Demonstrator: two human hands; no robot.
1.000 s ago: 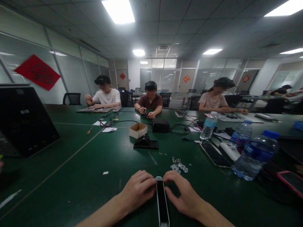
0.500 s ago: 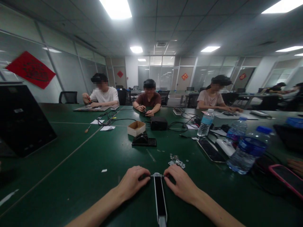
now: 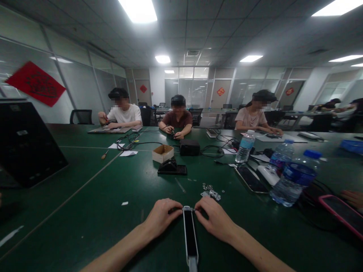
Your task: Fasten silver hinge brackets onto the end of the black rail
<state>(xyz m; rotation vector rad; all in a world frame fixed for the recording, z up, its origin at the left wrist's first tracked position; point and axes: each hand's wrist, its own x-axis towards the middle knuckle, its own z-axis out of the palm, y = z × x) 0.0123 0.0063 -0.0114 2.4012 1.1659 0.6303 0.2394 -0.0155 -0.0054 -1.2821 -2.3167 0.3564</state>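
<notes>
A long, narrow tool [image 3: 190, 233] with a pale rim and a dark middle lies lengthwise on the green table in front of me. A small metal crosspiece [image 3: 188, 208] sits across its far end. From the left, my left hand [image 3: 162, 216] pinches one end of that crosspiece between thumb and fingers. My right hand [image 3: 213, 217] is closed at the other end, fingertips against it. Fingers partly cover both ends. Just beyond my right hand lie small metal plates [image 3: 211, 194] and several small rings [image 3: 208, 186].
Ahead are a black stand [image 3: 172, 168], an open cardboard box [image 3: 163, 153] and a black box [image 3: 190, 147]. To the right are a phone [image 3: 251, 179], water bottles [image 3: 296, 177] and cables. A black panel [image 3: 28, 143] stands left. Several people sit across the table.
My left hand has shifted slightly right, closer to the tool's far end. My right hand keeps nearly the same place. The view has moved a little.
</notes>
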